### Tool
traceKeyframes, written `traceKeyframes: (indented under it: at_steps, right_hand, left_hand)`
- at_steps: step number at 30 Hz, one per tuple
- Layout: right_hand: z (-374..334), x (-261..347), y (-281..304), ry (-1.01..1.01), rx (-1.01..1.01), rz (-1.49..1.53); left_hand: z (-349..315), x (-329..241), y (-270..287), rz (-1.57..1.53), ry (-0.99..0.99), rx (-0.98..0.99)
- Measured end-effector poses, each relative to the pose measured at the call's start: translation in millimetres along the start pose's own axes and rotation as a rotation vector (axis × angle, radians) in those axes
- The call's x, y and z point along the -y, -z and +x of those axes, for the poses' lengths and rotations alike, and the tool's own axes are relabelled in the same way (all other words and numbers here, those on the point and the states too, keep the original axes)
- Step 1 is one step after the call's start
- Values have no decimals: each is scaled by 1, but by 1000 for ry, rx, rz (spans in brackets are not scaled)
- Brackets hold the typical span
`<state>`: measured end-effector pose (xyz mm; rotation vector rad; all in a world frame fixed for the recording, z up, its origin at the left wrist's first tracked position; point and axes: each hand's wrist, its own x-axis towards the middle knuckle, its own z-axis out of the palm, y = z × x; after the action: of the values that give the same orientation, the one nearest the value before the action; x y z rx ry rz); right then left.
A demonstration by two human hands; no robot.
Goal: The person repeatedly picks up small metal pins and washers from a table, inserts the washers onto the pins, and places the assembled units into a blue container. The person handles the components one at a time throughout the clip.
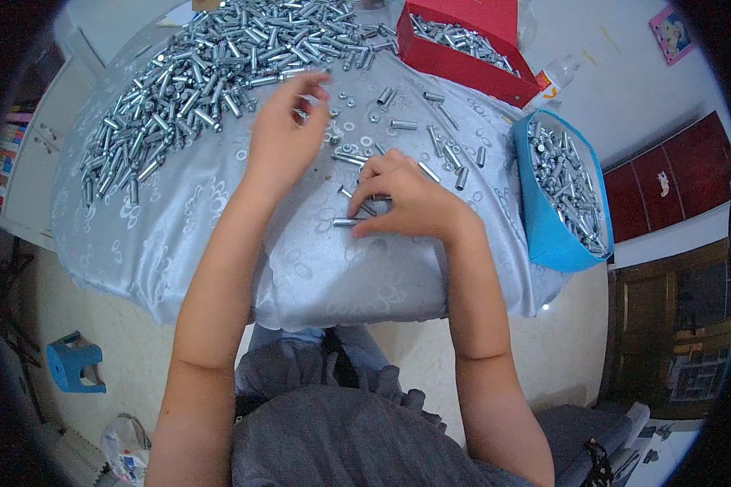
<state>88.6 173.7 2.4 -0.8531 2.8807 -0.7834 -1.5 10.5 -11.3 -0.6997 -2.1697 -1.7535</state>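
My left hand (pixel 291 130) is at the near edge of a large pile of silver expansion bolts (pixel 211 73). Its fingers are curled and smeared by motion, so whether they hold anything is unclear. My right hand (pixel 410 195) is low over the cloth, thumb and forefinger around the right end of a short metal sleeve (pixel 345 222). Under and beside that hand are a loose bolt (pixel 346 192) and other parts, partly hidden by the fingers. Between and beyond my hands are scattered washers (pixel 367 141), nuts (pixel 351 102) and loose sleeves (pixel 404 125).
A red box (pixel 463 69) of metal parts stands at the back right, next to a clear plastic bottle (pixel 556 77). At the table's right edge is a blue container (pixel 564 258) full of bolts. A silvery patterned cloth (pixel 365 280) covers the table. A blue stool (pixel 75 363) is on the floor at left.
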Motion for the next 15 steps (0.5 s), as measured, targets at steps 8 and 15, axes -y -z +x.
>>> traceKeyframes:
  at_steps: [8,15]
  right_hand:
    - [-3,-11,3,-61,-175,233]
    - [2,-17,14,-341,-495,838]
  left_hand:
    - [-11,-1,5,317,-376,464]
    - [-15,1,8,280,-168,825]
